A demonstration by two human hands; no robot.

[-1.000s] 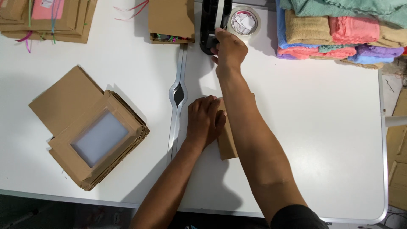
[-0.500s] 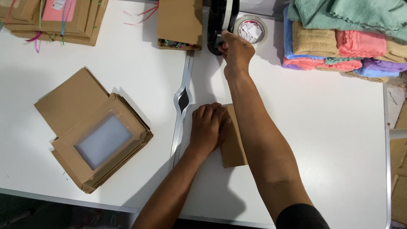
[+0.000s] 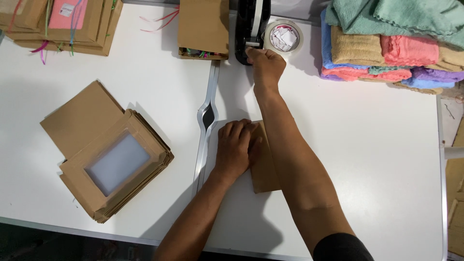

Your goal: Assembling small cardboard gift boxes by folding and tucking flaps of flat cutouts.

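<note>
Right forearm crossed over brown cardboard packet (image 3: 265, 169), hiding its right edge. Left hand (image 3: 235, 147) lay flat, fingers spread, pressing packet onto white surface (image 3: 367, 159). Farther out, right hand (image 3: 265, 65) closed at black tape dispenser (image 3: 251, 24); fingertips hidden, pinch on tape unclear. Tape roll (image 3: 284, 35) just beside right hand.

Bare forearms, one short black sleeve (image 3: 340, 246)
</note>
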